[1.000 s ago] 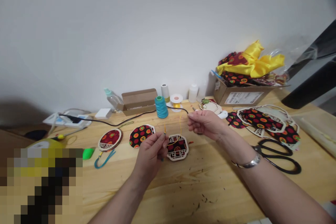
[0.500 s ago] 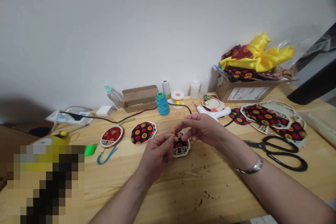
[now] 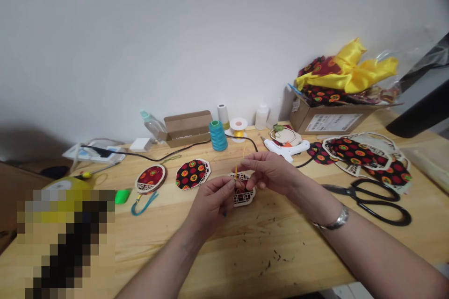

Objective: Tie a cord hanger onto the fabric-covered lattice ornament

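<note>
Both of my hands meet over a small wooden lattice ornament (image 3: 244, 195) with red and black patterned fabric, lying on the wooden table (image 3: 280, 243). My left hand (image 3: 211, 203) pinches a thin yellow cord (image 3: 236, 172) just above the ornament. My right hand (image 3: 268, 170), with a silver bracelet on its wrist, pinches the same cord a little higher, fingertips almost touching the left ones. Left of the hands lie an octagonal fabric piece (image 3: 192, 174) and a round ornament (image 3: 150, 178) with a blue cord.
Black scissors (image 3: 372, 198) lie to the right. A white glue gun (image 3: 287, 149), a teal thread spool (image 3: 218, 135), bottles and a small cardboard box (image 3: 185, 128) stand along the wall. A box of yellow and patterned fabric (image 3: 336, 103) sits at back right, with more lattice pieces (image 3: 361, 154) beside it.
My hands have come together: the right hand moved left and down toward the left hand, and the stretch of yellow cord between them has shortened to a small bit above the ornament.
</note>
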`<state>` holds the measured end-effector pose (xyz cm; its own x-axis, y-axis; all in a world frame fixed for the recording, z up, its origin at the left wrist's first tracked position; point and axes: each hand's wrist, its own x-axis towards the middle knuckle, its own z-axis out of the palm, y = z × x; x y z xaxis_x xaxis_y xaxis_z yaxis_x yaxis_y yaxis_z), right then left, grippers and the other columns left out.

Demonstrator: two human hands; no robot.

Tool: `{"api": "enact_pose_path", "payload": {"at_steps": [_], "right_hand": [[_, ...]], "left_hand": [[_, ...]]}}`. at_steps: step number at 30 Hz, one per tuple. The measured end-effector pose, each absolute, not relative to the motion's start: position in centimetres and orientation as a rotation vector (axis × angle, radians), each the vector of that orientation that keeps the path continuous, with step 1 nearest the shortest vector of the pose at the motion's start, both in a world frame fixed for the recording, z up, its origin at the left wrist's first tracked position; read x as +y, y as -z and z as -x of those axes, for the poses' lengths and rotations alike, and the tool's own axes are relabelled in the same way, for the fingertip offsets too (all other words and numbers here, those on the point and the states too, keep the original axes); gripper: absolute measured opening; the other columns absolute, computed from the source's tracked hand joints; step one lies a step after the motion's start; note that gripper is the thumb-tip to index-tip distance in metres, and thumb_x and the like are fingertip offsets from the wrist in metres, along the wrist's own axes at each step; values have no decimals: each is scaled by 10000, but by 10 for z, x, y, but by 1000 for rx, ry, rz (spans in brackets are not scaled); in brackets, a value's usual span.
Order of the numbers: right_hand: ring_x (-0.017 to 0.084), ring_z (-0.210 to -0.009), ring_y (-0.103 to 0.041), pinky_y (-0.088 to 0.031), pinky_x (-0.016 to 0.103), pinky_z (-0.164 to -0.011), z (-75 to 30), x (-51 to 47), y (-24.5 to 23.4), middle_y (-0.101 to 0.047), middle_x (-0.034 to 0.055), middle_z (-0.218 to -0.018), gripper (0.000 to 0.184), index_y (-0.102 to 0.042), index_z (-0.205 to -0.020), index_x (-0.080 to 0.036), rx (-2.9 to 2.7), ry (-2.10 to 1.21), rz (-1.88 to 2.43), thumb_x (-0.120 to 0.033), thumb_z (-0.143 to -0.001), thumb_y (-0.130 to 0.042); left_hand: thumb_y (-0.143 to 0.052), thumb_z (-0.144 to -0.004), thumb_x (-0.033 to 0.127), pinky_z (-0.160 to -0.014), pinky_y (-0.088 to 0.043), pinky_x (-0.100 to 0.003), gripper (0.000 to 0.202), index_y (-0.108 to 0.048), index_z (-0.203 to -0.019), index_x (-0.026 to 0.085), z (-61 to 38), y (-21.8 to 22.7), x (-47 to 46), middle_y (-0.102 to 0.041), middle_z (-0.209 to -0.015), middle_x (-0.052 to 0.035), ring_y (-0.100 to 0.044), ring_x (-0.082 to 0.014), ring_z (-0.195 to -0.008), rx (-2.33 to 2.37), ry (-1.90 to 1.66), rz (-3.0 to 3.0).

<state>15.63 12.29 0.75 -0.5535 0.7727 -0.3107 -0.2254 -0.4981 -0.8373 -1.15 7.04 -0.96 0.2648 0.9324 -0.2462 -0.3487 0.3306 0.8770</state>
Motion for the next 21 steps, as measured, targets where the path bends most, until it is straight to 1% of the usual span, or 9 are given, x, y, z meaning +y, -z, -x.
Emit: {"api": "enact_pose_path", "payload": {"at_steps": [2,4,8,12,17,21], "right_hand": [[88,-480,-621,-308,124,-310,-157,123,-7,-697,72,-806,159,-630,-773,-121,-1029,-2073,939,-274,-735,-650],[78,-464,-596,-278,132,-311,-156,123,-7,-693,74,-769,168,-631,-759,-118,-1046,-2059,957,-282,-725,-653],[29,-422,-471,-229,145,-323,-155,124,-10,-668,56,-723,150,-627,-699,-112,-995,-2046,945,-259,-713,-655],[22,-438,-380,-210,149,-329,-150,137,-19,-619,25,-645,144,-598,-635,-123,-971,-2059,899,-231,-716,-646],[13,-437,-332,-217,121,-318,-132,171,-46,-609,25,-687,100,-597,-689,-119,-1008,-2103,817,-187,-762,-606],[-4,-409,-314,-202,84,-288,-113,198,-71,-608,38,-719,155,-571,-705,-102,-1010,-2133,794,-165,-834,-514]], "left_hand": [[-674,-700,337,-397,-142,-181,219,-675,-705,118,12,10,71,-344,-441,69,-213,-30,-398,904,-1012,-802],[-667,-707,335,-400,-139,-184,215,-674,-699,121,12,11,71,-344,-439,69,-208,-31,-397,904,-1015,-808],[-643,-734,315,-406,-141,-196,201,-674,-690,121,14,13,71,-357,-414,67,-227,-35,-386,902,-1026,-853],[-637,-743,313,-418,-136,-207,205,-682,-714,115,16,12,71,-388,-430,55,-252,-36,-393,907,-1055,-878],[-668,-712,312,-420,-143,-200,207,-682,-725,106,19,4,73,-352,-445,68,-241,-31,-401,866,-1159,-782],[-687,-692,305,-414,-151,-192,207,-675,-702,98,22,0,76,-300,-438,83,-219,-27,-402,833,-1238,-724]]}}
